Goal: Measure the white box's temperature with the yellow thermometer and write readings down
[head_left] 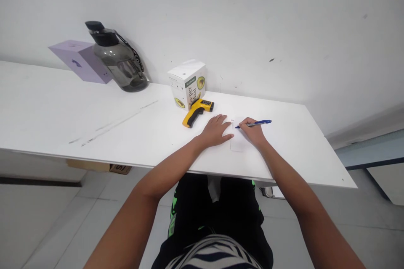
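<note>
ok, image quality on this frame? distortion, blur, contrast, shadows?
Head view: wide-angle stretch, the bottle appears to lean outward; head view: white paper nearly lost against the white table, marks too faint to read; head view: blue pen in the right hand clear, no obvious motion smear; head view: soft light, weak shadows.

Marks (232,122) on the white paper (237,144) are too small to read. The infrared thermometer (196,112) covers part of the avocado-printed carton (187,82); the left edge crops the tabletop (47,109).

Blue pen (261,122) (slanted), tip at white paper (236,144)
</note>
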The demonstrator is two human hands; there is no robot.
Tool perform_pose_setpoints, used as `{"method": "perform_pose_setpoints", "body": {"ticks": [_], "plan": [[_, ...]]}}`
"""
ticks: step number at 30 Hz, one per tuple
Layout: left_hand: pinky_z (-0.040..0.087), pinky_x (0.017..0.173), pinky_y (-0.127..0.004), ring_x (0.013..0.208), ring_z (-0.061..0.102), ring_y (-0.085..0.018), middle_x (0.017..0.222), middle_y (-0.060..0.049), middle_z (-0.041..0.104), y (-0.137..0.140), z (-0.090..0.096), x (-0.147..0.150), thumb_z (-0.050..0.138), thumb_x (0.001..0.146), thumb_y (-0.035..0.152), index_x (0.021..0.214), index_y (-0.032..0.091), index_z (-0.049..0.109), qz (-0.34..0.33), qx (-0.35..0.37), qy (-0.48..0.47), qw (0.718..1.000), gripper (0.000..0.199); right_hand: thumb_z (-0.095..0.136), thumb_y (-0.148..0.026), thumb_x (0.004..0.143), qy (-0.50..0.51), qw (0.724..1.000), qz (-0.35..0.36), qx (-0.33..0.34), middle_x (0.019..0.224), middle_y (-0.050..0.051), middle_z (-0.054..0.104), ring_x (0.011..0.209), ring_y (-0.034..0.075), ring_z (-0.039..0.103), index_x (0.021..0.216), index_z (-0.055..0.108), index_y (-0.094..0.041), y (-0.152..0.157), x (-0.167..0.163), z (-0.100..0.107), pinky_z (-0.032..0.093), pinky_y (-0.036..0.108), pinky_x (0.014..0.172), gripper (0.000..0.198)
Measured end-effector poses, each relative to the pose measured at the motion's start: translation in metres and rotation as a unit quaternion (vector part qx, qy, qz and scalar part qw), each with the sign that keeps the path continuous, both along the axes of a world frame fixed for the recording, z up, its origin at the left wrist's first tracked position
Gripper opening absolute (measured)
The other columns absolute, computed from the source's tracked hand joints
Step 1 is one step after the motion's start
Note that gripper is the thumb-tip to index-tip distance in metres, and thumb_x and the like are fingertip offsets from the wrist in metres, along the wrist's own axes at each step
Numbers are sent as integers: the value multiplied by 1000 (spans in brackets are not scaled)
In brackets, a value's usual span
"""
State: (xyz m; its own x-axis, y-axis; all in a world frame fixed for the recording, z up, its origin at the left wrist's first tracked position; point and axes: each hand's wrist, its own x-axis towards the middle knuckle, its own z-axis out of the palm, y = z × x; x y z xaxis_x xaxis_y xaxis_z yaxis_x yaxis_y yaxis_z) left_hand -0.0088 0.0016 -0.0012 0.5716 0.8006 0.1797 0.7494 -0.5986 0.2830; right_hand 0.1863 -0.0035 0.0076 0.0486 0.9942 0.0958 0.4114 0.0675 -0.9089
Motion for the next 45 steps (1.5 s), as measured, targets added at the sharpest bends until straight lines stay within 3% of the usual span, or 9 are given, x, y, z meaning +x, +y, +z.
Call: {"method": "perform_pose_setpoints", "body": {"ticks": [6, 10, 16, 21, 26, 30, 35, 39, 45], "plan": [[34, 107, -40, 132, 38, -23, 143, -9, 42, 3, 10, -8, 42, 91, 42, 121, 21, 55, 33, 86, -71, 993, 39, 59, -44, 72, 52, 998, 7, -26, 55, -5, 46, 51, 10, 40, 70, 58, -20, 3, 2, 0, 32, 24, 49, 24], [36, 106, -40, 130, 40, -23, 140, -8, 45, 4, 10, -11, 44, 91, 43, 119, 22, 57, 46, 81, -65, 994, 38, 59, -49, 73, 93, 992, 59, -60, 51, -6, 45, 45, 9, 36, 74, 56, -21, 3, 5, 3, 27, 23, 44, 29], [29, 108, -50, 135, 31, -31, 146, -11, 36, 3, 0, -11, 44, 85, 62, 136, 27, 44, 18, 19, 11, 1000, 62, 60, -48, 74, 96, 987, 114, -57, 58, -4, 53, 47, 8, 43, 84, 59, -19, -2, 9, 8, 36, 23, 49, 31], [23, 109, -52, 138, 26, -32, 149, -10, 33, 2, -3, -10, 37, 86, 66, 141, 32, 37, 21, -6, 27, 999, 65, 63, -47, 75, 116, 983, 134, -52, 66, -2, 59, 60, 12, 58, 94, 58, -20, -4, 10, 11, 47, 28, 63, 33], [24, 109, -52, 138, 26, -32, 149, -9, 33, 3, -2, -10, 41, 85, 66, 140, 31, 40, 22, -4, 35, 999, 65, 54, -49, 82, 70, 996, 12, 49, 86, 3, 64, 63, 14, 61, 108, 55, -22, 1, 18, 6, 49, 32, 68, 38], [23, 110, -51, 138, 26, -31, 149, -9, 33, 4, -3, -10, 39, 86, 65, 139, 27, 40, 23, -12, 34, 999, 65, 46, -41, 85, -96, 979, -78, 159, 106, 8, 61, 80, 19, 59, 115, 55, -21, 10, 33, -10, 46, 36, 78, 38], [25, 111, -47, 136, 31, -28, 145, -8, 40, 5, -2, -11, 44, 87, 57, 133, 25, 47, 30, -13, -1, 999, 55, 36, -26, 86, -213, 966, -86, 115, 108, 7, 57, 82, 20, 57, 120, 56, -23, 17, 42, -22, 44, 34, 73, 40], [36, 106, -38, 125, 46, -20, 133, -5, 52, 5, 4, -13, 44, 90, 45, 124, 24, 53, 43, 1, -77, 996, 40, 34, -18, 86, -262, 955, -120, 74, 112, 9, 55, 89, 22, 58, 124, 54, -22, 17, 39, -19, 44, 33, 72, 44], [44, 97, -34, 111, 56, -18, 114, -4, 64, 6, 19, -23, 40, 93, 39, 105, 23, 60, 80, 105, -166, 977, 29, 31, -14, 88, -309, 941, -128, 46, 119, 13, 53, 94, 25, 60, 132, 48, -20, 16, 35, -16, 45, 35, 73, 48]]}}
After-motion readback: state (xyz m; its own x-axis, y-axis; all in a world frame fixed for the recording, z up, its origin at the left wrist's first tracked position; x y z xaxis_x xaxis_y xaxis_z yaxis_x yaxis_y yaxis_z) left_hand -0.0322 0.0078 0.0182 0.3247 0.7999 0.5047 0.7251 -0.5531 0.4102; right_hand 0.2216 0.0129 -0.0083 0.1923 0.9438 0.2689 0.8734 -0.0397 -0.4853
